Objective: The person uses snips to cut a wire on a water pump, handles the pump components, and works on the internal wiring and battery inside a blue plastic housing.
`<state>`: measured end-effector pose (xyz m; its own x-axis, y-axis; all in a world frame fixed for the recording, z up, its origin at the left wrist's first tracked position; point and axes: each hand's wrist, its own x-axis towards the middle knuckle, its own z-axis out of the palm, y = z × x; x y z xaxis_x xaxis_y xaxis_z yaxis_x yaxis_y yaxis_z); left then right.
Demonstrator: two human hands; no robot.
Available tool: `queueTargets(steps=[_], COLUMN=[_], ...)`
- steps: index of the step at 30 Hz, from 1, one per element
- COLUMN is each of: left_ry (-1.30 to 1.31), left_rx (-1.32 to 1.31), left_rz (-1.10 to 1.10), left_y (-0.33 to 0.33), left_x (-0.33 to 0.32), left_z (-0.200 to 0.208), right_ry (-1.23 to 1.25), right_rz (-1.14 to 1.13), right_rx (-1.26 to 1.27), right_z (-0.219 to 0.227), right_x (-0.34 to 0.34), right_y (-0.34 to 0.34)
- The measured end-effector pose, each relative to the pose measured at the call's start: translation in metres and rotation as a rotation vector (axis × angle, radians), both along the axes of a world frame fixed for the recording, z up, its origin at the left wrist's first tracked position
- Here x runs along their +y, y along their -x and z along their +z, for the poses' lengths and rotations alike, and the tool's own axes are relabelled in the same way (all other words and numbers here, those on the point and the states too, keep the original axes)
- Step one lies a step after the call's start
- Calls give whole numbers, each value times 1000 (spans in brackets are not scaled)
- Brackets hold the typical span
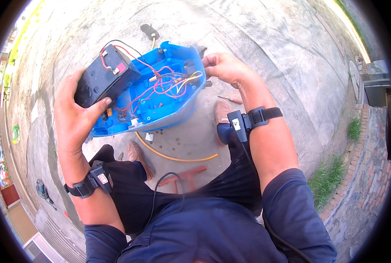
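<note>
My left hand is wrapped round a black box-shaped battery, thumb on its near side. Red and black wires run from the terminals on its upper face. The battery is tilted over the left end of an open blue plastic housing. Inside the housing lies a tangle of red, yellow and dark wires with small connectors. My right hand is closed at the housing's right end, thumb and fingers gripping its edge beside a black part. Its fingertips are partly hidden by the housing wall.
Below the housing, a yellow hose curves over the concrete. A red metal bar piece lies between my feet. A screwdriver is near my right shoe. A power tool sits far left; a brick border runs along the right.
</note>
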<state>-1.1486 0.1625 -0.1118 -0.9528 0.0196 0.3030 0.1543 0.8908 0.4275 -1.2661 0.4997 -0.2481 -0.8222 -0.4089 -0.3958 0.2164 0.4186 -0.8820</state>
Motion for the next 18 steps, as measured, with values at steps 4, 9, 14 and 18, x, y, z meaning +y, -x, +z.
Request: queueTargets(steps=[4, 9, 14, 18], left_ry=[2, 7, 27, 22], left_rx=[3, 0, -5, 5], left_rz=[-1, -4, 6, -3], left_y=[0, 0, 0, 0], left_x=[1, 1, 3, 2], left_z=[0, 1, 2, 1], right_ry=[-4, -19, -31, -33], right_rz=[-5, 6, 17, -2], right_rx=[-6, -3, -4, -9], right_z=[2, 0, 1, 6], right_x=[0, 1, 2, 0], right_y=[-1, 0, 0, -3])
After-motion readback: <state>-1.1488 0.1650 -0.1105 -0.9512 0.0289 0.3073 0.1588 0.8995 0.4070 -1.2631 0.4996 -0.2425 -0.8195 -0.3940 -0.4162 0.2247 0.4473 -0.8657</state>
